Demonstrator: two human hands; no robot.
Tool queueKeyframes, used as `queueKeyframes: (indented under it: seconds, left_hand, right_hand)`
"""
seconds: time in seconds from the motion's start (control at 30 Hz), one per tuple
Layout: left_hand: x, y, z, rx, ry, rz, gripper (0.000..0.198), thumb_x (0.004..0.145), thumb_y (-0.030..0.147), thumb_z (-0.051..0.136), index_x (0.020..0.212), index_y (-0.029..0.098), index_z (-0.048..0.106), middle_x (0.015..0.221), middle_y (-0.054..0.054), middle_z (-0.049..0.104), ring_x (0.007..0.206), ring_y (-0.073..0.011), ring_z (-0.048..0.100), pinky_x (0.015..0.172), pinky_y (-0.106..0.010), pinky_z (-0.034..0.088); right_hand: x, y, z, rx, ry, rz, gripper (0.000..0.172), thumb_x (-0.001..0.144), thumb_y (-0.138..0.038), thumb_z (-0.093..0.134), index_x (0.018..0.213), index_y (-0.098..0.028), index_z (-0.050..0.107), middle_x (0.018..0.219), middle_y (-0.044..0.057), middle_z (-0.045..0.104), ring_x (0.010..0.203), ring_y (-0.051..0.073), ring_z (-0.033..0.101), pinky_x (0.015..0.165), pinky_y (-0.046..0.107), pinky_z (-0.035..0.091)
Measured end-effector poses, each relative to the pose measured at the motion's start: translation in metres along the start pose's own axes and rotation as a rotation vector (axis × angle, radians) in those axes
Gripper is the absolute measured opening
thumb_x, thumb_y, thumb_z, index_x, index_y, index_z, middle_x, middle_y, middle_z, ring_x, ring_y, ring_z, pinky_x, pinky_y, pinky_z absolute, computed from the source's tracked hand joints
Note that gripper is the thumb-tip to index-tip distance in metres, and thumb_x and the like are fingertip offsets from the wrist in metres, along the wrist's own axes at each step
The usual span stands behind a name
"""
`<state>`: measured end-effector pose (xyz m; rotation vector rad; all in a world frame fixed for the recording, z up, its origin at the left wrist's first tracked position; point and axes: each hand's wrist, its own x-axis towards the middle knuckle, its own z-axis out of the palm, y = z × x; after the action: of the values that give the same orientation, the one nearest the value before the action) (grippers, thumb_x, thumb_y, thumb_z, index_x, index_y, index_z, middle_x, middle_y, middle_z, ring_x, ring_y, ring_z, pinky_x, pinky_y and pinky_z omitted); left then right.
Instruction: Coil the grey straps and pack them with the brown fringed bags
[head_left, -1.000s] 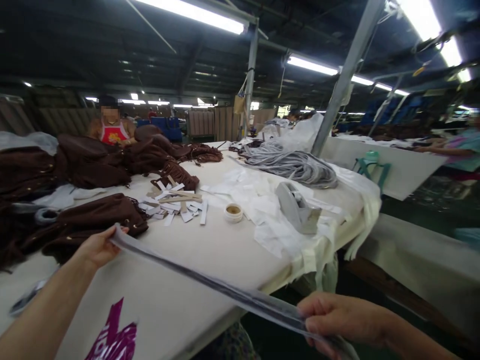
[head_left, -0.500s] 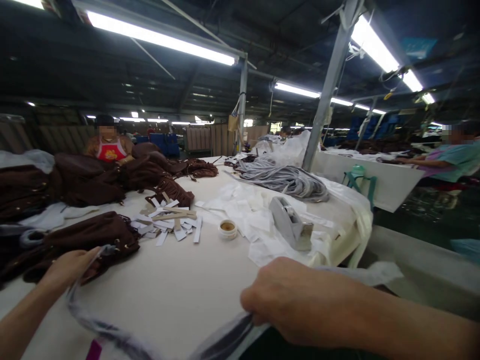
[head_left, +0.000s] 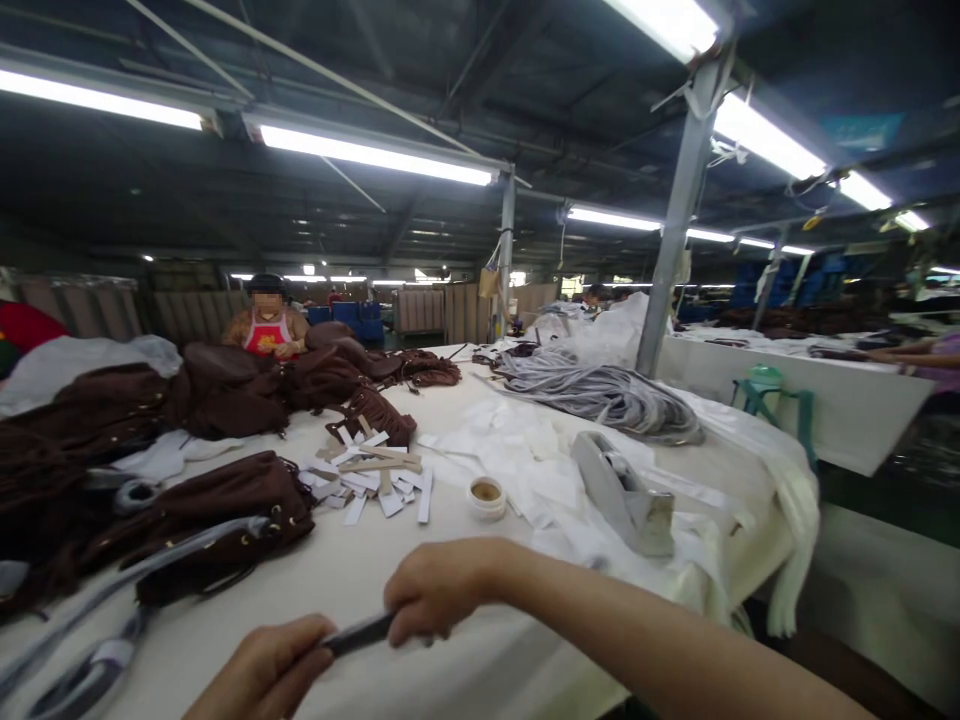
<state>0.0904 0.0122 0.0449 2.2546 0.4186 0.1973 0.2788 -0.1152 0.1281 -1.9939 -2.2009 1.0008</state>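
Note:
Low over the near table edge, my left hand [head_left: 274, 662] pinches one end of a short dark strap section [head_left: 361, 634]. My right hand [head_left: 442, 592] is closed on the other end, so the strap spans the gap between them. To the left, a dark brown drawstring bag [head_left: 225, 510] with metal eyelets lies on its side. A grey strap in clear film [head_left: 150, 570] runs from the bag and loops at the lower left, with a white band [head_left: 114, 650] round it. Whether it joins the held piece is hidden.
On the white table [head_left: 390, 550] are cut card strips [head_left: 375, 475], a tape roll [head_left: 486, 497], a grey tape dispenser [head_left: 622, 495] and bundled grey straps [head_left: 600, 390]. More brown bags [head_left: 90, 420] pile up left. A person in a red apron [head_left: 268, 330] works opposite.
My left hand has left the bag's eyelets and moved right and down. My right hand has moved left, and the two now hold a strap close together. The view has shifted left and up.

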Motion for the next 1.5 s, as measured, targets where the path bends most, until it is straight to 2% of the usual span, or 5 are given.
queueKeyframes:
  seconds: [0.47, 0.67, 0.83, 1.17, 1.5]
  left_hand:
    - [-0.015, -0.136, -0.096, 0.469, 0.279, -0.103, 0.021, 0.073, 0.045, 0.061, 0.080, 0.031, 0.075, 0.090, -0.005, 0.074, 0.089, -0.0315, 0.066, 0.082, -0.035, 0.052]
    - [0.015, -0.047, -0.005, 0.578, 0.321, 0.279, 0.048, 0.086, 0.029, 0.052, 0.133, 0.026, 0.053, 0.135, -0.010, 0.054, 0.126, -0.0288, 0.045, 0.108, -0.042, 0.036]
    - [0.051, 0.004, 0.079, 0.705, 0.078, 0.124, 0.025, 0.083, 0.008, 0.048, 0.096, 0.019, 0.066, 0.095, -0.009, 0.066, 0.089, -0.0224, 0.060, 0.079, -0.031, 0.049]
    - [0.055, 0.001, 0.098, 0.866, -0.077, 0.205, 0.024, 0.082, -0.001, 0.048, 0.091, 0.015, 0.062, 0.097, -0.011, 0.064, 0.090, -0.0248, 0.060, 0.075, -0.033, 0.051]
    - [0.058, -0.004, 0.094, 0.791, -0.100, 0.382, 0.011, 0.086, 0.010, 0.054, 0.090, 0.017, 0.061, 0.092, -0.008, 0.066, 0.080, -0.0220, 0.061, 0.064, -0.028, 0.045]
  right_hand:
    - [-0.014, 0.091, 0.008, -0.116, 0.200, 0.172, 0.010, 0.081, -0.010, 0.059, 0.076, -0.016, 0.066, 0.075, 0.003, 0.064, 0.078, 0.020, 0.063, 0.069, 0.028, 0.043]
    - [0.013, 0.070, 0.036, -0.501, 0.525, 0.025, 0.015, 0.090, -0.015, 0.053, 0.081, -0.017, 0.066, 0.093, 0.008, 0.063, 0.089, 0.021, 0.055, 0.077, 0.035, 0.034]
    - [0.034, 0.080, 0.093, -0.704, 0.899, -0.085, 0.019, 0.088, -0.024, 0.060, 0.070, -0.018, 0.060, 0.076, 0.003, 0.059, 0.075, 0.020, 0.052, 0.073, 0.035, 0.038]
    - [-0.009, 0.108, 0.123, 0.677, 0.774, 0.636, 0.039, 0.097, -0.038, 0.026, 0.073, -0.018, 0.049, 0.060, 0.001, 0.055, 0.038, 0.010, 0.048, 0.037, 0.021, 0.033]
    - [0.030, 0.101, 0.084, 0.155, 0.779, 0.294, 0.015, 0.078, -0.009, 0.052, 0.071, -0.017, 0.063, 0.082, 0.002, 0.061, 0.082, 0.016, 0.057, 0.072, 0.024, 0.039]
